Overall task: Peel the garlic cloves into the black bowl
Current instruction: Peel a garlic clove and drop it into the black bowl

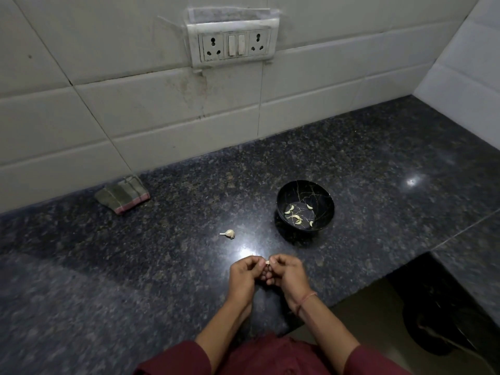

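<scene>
One garlic clove (267,262) pinched between left hand (243,274) and right hand (288,273), loose clove's (229,233) stem pointing left

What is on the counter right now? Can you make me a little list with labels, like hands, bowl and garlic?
hands: left hand and right hand together pinch one garlic clove above the counter
bowl: black bowl, upright, beyond the hands and to the right
in bowl: several peeled cloves
loose garlic: one garlic piece lying on the counter, left of the bowl
cloth: folded cloth at the far left, by the wall
wall: socket panel on white tiles
</scene>
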